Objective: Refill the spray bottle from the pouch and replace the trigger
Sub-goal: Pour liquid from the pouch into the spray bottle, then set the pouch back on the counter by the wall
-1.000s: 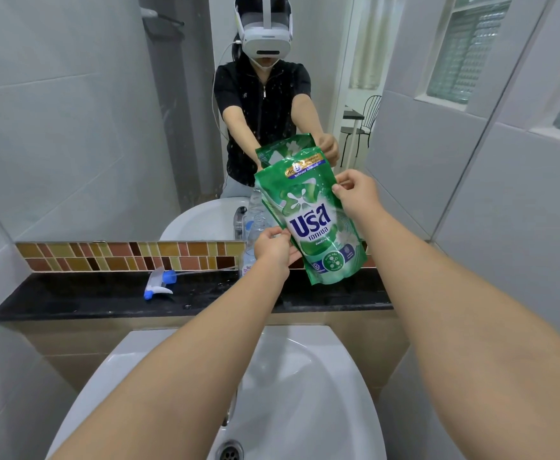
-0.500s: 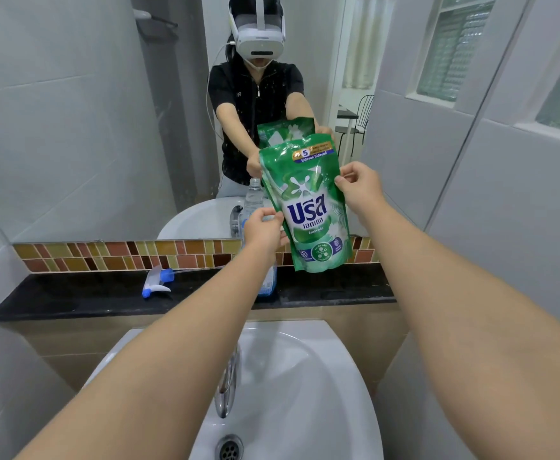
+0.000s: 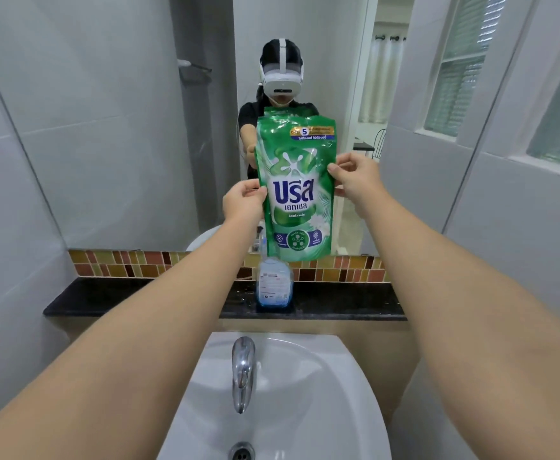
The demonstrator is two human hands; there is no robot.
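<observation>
I count one green pouch [image 3: 294,190], one clear spray bottle [image 3: 273,284], one chrome tap [image 3: 243,376] and one white basin [image 3: 321,410] with a single drain [image 3: 241,451]. I see two hands, left hand [image 3: 243,203] and right hand [image 3: 355,180], one black ledge [image 3: 139,295], one mirror [image 3: 122,111] and two frosted windows [image 3: 461,61]

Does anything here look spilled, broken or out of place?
Nothing looks spilled or damaged. The one oddity: the spray bottle on the black ledge shows no trigger; its top is hidden behind the green pouch, held upright by the left hand and right hand.
</observation>
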